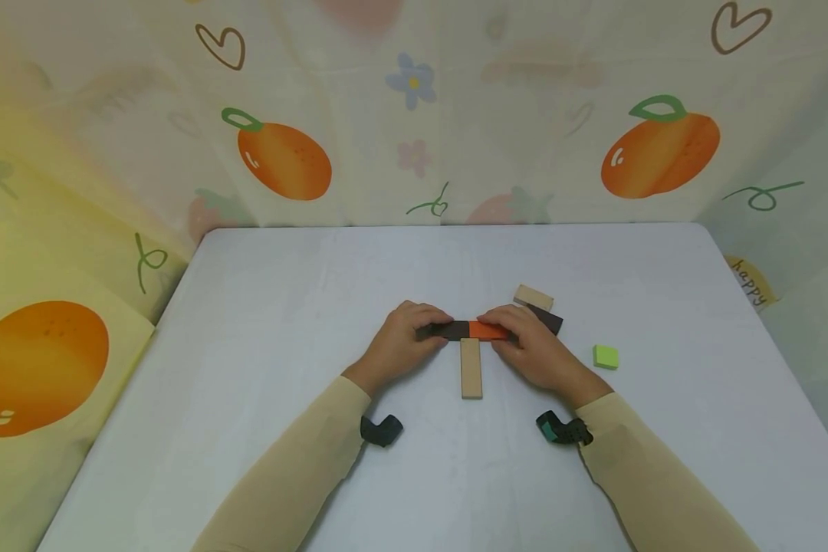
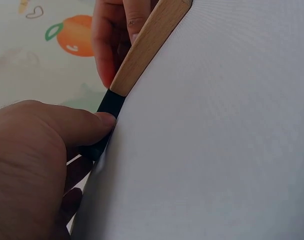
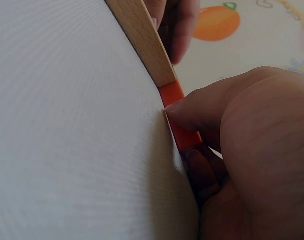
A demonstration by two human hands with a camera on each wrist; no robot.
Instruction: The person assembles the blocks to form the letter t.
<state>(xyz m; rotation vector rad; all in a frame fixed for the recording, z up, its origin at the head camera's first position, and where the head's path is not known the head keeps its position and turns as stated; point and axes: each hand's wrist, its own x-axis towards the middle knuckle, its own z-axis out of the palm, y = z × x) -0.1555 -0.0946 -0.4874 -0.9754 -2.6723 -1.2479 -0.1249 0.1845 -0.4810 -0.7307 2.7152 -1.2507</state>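
Two blocks lie end to end on the white table in the head view: a black block on the left and an orange block on the right. My left hand pinches the black block between thumb and fingers. The orange block is pinched the same way by my right hand, which hides its far end. Where the two meet, a plain wooden block extends toward me, so the three form a T. In the left wrist view, the thumb presses the black block's near side.
Beyond my right hand lie another plain wooden block and a second black block, partly covered by that hand. A light green block sits to its right. A patterned cloth hangs behind the table.
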